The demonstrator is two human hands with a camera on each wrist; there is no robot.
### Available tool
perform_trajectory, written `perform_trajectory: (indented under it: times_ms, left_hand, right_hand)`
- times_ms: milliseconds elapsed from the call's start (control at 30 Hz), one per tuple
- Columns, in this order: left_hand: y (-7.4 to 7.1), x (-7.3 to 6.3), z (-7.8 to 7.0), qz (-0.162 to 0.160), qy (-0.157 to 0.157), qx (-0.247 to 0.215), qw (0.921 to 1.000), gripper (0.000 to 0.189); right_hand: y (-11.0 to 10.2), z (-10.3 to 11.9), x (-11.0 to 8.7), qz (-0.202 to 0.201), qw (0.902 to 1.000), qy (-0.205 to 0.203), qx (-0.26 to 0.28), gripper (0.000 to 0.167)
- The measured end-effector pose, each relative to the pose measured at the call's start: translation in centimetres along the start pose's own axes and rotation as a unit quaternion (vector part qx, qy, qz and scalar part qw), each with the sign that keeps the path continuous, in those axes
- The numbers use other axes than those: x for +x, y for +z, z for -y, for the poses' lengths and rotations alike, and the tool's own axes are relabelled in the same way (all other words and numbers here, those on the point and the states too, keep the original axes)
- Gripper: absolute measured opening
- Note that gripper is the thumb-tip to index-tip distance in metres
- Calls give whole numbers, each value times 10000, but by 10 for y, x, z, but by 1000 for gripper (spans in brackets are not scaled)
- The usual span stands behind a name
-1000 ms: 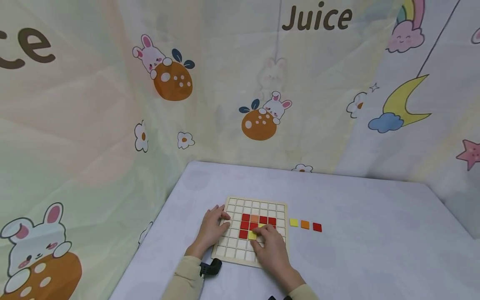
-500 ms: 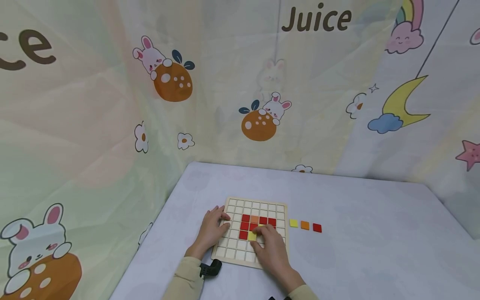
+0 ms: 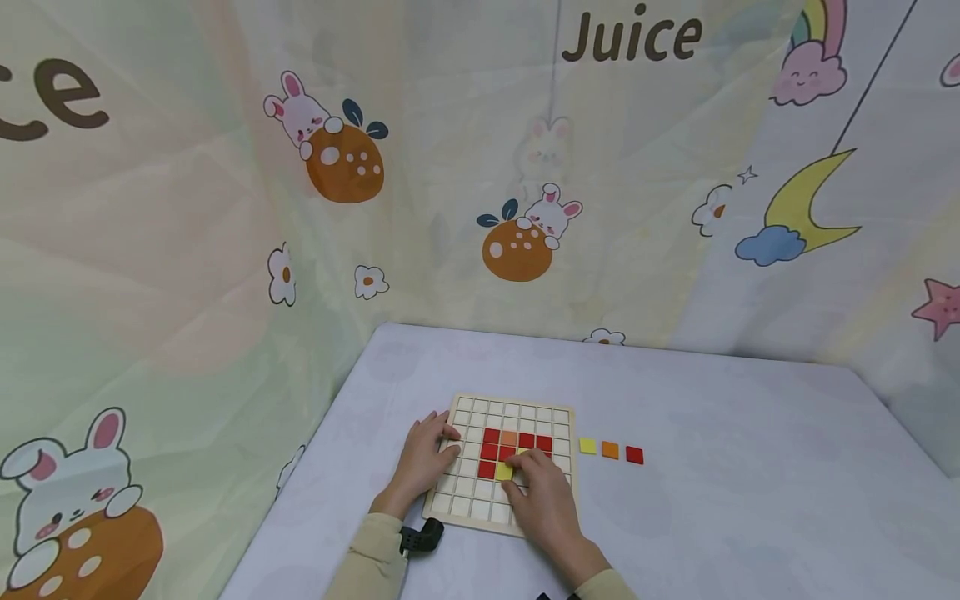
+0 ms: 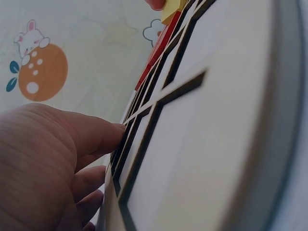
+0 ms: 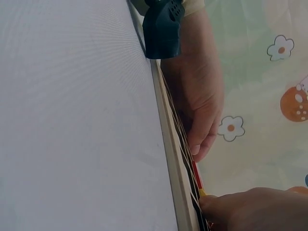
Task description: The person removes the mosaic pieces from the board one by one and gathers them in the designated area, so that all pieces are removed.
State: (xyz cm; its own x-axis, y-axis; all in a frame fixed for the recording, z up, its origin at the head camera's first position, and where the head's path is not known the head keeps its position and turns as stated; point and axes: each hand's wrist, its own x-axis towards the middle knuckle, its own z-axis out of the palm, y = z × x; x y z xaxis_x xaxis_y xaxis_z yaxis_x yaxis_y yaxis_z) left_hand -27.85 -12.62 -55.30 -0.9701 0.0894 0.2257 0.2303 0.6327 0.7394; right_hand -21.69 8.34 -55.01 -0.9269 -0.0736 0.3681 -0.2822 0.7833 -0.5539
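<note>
One flat, pale wooden board (image 3: 474, 524) with rows of little white squares lies on the white table (image 3: 735, 467).

The left hand (image 3: 420, 457) is at the board's left side. Its grip is apart: the fingers are loose, the thumb touches the top of the board, and the other fingers are by the edge.

The right hand (image 3: 547, 500) is over the board. Its grip is together on a flat, square yellow tile (image 3: 504, 472), held between the thumb and the pointing finger. That tile is just beside a flat, square red tile (image 3: 487, 469) on the board. I can't tell if it is all the way down in its spot.

Above those two are more square tiles. The top row goes red, orange, red, red. In the next row I see two reds, then a bit of yellow and a bit of red, partly hidden by the right hand.

To the right of the board, three loose square tiles make a line on the table, with small gaps: a bright yellow one (image 3: 587, 446), an orange one (image 3: 611, 450) and a dark red one (image 3: 635, 455).

Behind the table hangs a soft-coloured cloth (image 3: 637, 133) with a yellow moon (image 3: 795, 196) on it.
</note>
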Motion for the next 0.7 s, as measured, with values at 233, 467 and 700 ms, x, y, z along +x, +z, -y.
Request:
perform_trajectory:
  times_ms: [233,467,700]
  left_hand:
    - [-1,0,0,0,1,19,10000,9]
    - [0,0,1,-12,-4,9,10000,10]
    - [0,0,2,-18,49,7,10000,10]
  right_hand:
    - [-1,2,0,-262,9996,-81,-6,27]
    - [-3,-4,0,-179,9992,148,338,28]
    - [-15,-20,3,-114,9957,671,625,29]
